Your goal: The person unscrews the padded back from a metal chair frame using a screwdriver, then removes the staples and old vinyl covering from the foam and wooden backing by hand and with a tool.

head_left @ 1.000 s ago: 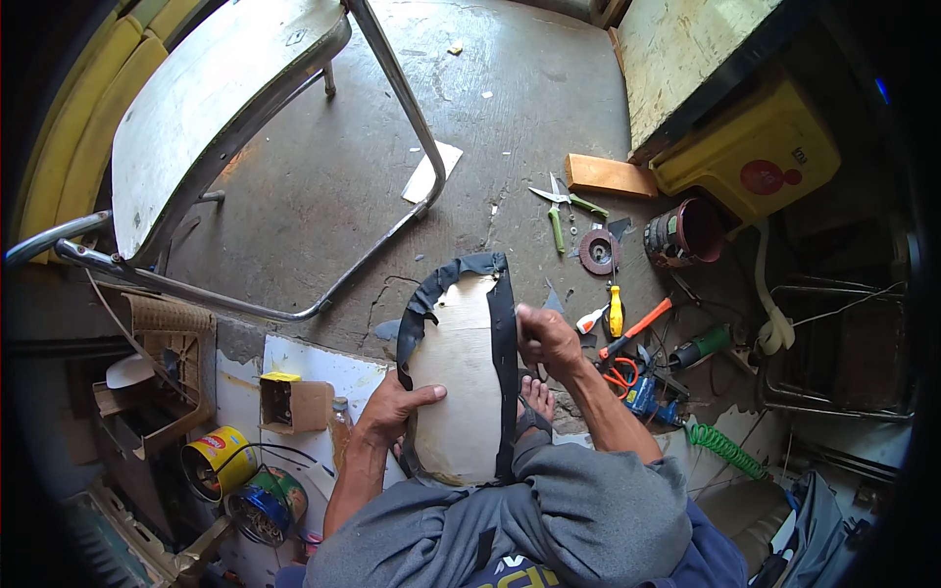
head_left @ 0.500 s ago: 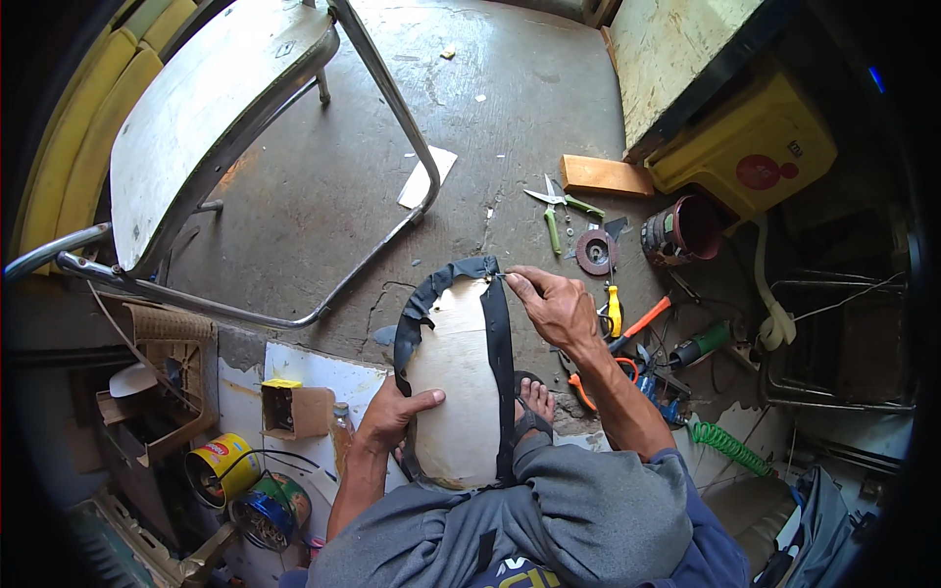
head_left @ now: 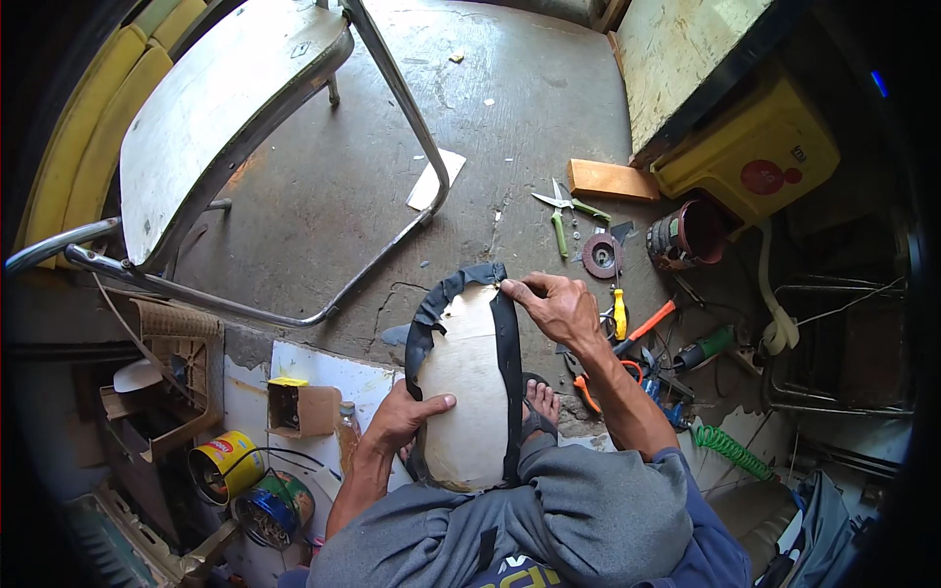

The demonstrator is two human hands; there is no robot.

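Observation:
An oblong chair pad lies in my lap, its pale wooden board (head_left: 466,392) facing up. Black cover material (head_left: 505,363) is folded over the board's rim, gathered in creases round the far end. My left hand (head_left: 400,416) grips the pad's left edge, thumb flat on the wood and fingers hidden underneath. At the far right corner, my right hand (head_left: 561,312) pinches the edge of the black cover between thumb and forefinger. Whether something small is also in that pinch cannot be made out.
A metal-framed chair (head_left: 392,88) stands at the far left. To the right lie green-handled shears (head_left: 561,216), a grinding disc (head_left: 601,254), a yellow screwdriver (head_left: 619,314), a wooden block (head_left: 613,179) and a rusty can (head_left: 686,235). Tins (head_left: 225,465) and a small carton (head_left: 304,410) are at the left.
My right fingertips have come in closer against the pad's far right corner. The left hand keeps its hold, and the whole view has shifted slightly.

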